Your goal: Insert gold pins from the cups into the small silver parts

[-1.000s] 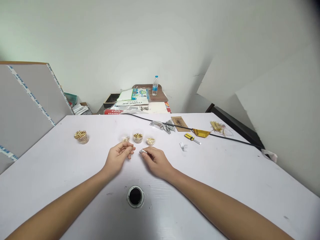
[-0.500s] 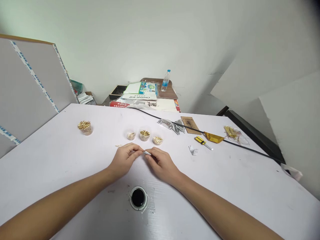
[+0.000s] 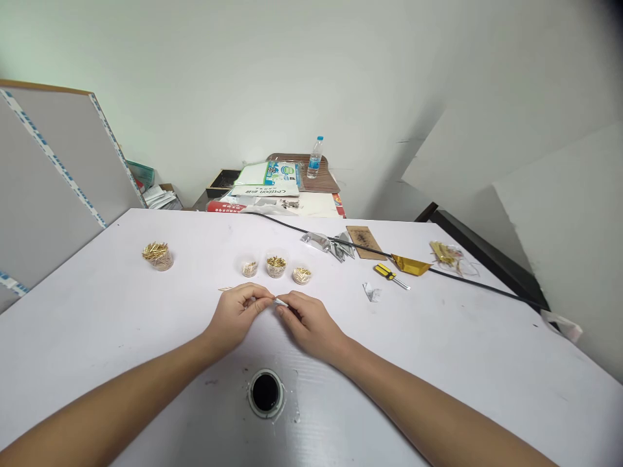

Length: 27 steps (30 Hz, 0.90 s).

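Over the middle of the white table (image 3: 160, 311), my two hands meet at the fingertips. My right hand (image 3: 309, 321) pinches a small white piece (image 3: 280, 301), perhaps folded paper or cloth. My left hand (image 3: 243, 311) has thumb and forefinger closed against the tip of that piece; what lies between them is too small to make out. Just beyond the hands stand three clear cups of small gold-coloured pins: a left cup (image 3: 249, 268), a middle cup (image 3: 276, 264) and a right cup (image 3: 302, 275). A thin light sliver (image 3: 225, 289) lies beside my left hand.
A fuller cup of pins (image 3: 158, 256) stands at far left. Near my forearms is a round white-rimmed black opening or dish (image 3: 265, 393). Rightward lie a screwdriver (image 3: 392, 276), crumpled paper (image 3: 372, 292), silver packets (image 3: 316, 242), brown card (image 3: 364, 242) and a black cable (image 3: 467, 282).
The view has shifted slightly, moving everything a little left and mostly down. Both hands keep the same pinching pose around the white piece.
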### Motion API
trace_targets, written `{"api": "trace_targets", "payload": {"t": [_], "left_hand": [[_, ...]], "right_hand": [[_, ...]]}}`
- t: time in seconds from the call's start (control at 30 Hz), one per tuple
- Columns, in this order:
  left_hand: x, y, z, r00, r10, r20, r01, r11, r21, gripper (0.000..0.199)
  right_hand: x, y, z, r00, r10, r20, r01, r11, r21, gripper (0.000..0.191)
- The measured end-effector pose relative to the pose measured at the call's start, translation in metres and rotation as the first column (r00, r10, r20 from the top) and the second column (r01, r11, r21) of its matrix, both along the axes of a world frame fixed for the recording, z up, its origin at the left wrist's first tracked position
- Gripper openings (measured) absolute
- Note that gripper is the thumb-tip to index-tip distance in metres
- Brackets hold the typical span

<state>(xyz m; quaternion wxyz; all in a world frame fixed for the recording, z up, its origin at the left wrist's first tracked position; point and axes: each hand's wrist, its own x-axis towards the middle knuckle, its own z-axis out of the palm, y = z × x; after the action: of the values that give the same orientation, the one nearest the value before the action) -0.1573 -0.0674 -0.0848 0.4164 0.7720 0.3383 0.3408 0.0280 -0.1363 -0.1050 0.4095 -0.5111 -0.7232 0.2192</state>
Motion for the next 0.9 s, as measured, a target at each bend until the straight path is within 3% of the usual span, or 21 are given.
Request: {"api": "trace_targets", "payload": {"t": [0.53,0.9], "left_hand": [[-0.0008,0.0023,-0.0051,1.0,-0.013,0.019,0.012,1.0,0.019,0.014],[0.0002,0.001,-0.001,0.992,-0.124,0.025,0.123,0.992,0.038,0.015]], "right_hand": [[0.0005,-0.0005,0.0016,1.0,0.017,-0.025,-0.017,1.0,-0.012,0.02],[0.0022,-0.0017,0.0011,0.996,0.0,-0.09,0.002,1.0,0.021,0.021]]}}
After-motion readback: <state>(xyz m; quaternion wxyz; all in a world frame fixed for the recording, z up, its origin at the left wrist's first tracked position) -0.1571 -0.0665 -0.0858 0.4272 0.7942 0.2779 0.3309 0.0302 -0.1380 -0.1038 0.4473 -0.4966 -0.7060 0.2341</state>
